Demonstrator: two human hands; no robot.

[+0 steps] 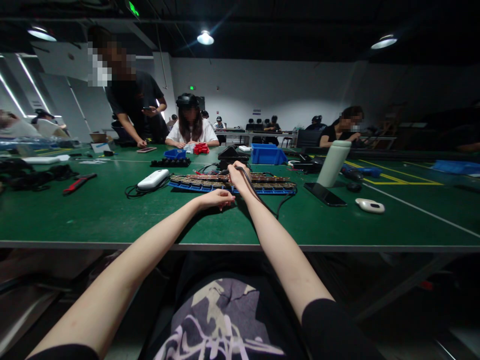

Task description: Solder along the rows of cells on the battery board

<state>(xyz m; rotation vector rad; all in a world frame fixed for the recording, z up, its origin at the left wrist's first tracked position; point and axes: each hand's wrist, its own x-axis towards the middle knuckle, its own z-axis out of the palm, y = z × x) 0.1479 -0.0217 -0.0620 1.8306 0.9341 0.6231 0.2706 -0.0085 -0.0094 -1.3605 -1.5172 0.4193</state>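
My right hand (237, 176) is closed around a black corded tool, its cable (262, 200) trailing back over my wrist onto the table. The hand sits over a long blue tray (210, 187) filled with rows of small brown and red parts. My left hand (218, 199) rests on the green table (93, 210) just in front of the tray, fingers curled down against the surface; I cannot see anything in them.
A white box with a black cord (153, 178) lies left of the tray, a red-handled tool (78, 183) further left. A pale bottle (333, 163), a dark phone (325, 194) and a white device (370, 205) sit to the right. Blue bins (268, 154) and several people are across the table.
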